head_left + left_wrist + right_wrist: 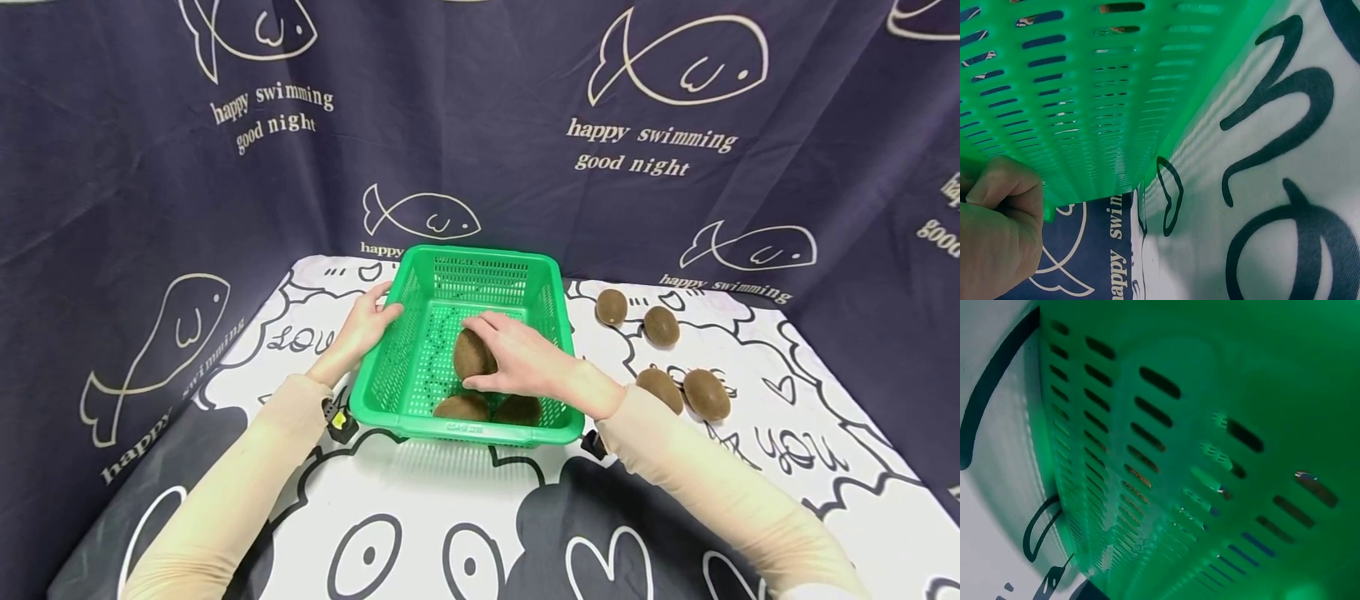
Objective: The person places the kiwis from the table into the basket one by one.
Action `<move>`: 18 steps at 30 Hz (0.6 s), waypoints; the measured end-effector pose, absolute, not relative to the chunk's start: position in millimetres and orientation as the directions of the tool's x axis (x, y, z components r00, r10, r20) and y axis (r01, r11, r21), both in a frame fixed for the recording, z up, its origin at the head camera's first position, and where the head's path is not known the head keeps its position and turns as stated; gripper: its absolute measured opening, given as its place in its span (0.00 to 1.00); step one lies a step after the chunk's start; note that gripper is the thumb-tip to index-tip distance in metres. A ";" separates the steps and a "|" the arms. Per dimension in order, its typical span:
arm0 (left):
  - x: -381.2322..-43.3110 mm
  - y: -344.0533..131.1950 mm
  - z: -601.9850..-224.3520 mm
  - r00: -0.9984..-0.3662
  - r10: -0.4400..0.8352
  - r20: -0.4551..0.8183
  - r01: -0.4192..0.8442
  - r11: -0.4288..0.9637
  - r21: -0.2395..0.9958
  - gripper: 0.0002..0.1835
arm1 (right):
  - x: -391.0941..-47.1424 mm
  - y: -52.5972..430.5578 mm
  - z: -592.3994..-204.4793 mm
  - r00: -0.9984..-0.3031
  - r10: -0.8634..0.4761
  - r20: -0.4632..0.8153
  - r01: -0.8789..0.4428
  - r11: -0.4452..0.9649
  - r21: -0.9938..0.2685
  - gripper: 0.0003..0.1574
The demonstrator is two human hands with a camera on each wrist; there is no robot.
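The right hand gripped a kiwi (left hand holding the basket's left edge) just beyond 2 near-edge kiwis.

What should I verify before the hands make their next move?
1. Left hand on the green basket: ok, at its left side.
2. Right hand gripping: ok, it holds a kiwi.
3. Held kiwi within the basket walls: ok.
4. Held kiwi supported from below: cannot tell.
5. Bare basket floor: ok, visible left of the held kiwi.
6. Table free of kiwis: not ok, four kiwis lie at right.
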State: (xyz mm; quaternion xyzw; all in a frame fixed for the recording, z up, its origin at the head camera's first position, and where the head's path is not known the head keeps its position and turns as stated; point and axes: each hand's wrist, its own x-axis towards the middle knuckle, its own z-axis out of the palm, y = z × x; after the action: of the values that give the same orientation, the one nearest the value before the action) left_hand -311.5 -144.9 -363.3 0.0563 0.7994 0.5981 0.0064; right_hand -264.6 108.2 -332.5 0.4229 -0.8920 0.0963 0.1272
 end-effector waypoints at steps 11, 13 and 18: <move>-313.0 -146.3 -365.3 -0.994 0.094 0.051 0.076 0.288 0.955 0.31 | -263.5 110.2 -333.9 -0.602 -0.746 0.285 -0.789 0.611 -0.069 0.42; -312.7 -146.2 -364.5 -0.994 0.093 0.057 0.081 0.286 0.955 0.30 | -262.6 114.5 -330.5 -0.610 -0.734 0.299 -0.782 0.619 -0.075 0.40; -312.2 -145.6 -363.6 -0.994 0.095 0.054 0.079 0.278 0.957 0.30 | -257.8 133.6 -321.0 -0.635 -0.693 0.340 -0.760 0.640 -0.115 0.37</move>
State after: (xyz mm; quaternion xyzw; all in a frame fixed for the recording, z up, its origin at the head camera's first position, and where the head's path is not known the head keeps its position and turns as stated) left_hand -312.2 -145.6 -363.6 0.0542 0.7993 0.5985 0.0066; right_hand -257.8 133.6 -321.0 0.4056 -0.8956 0.1246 0.1335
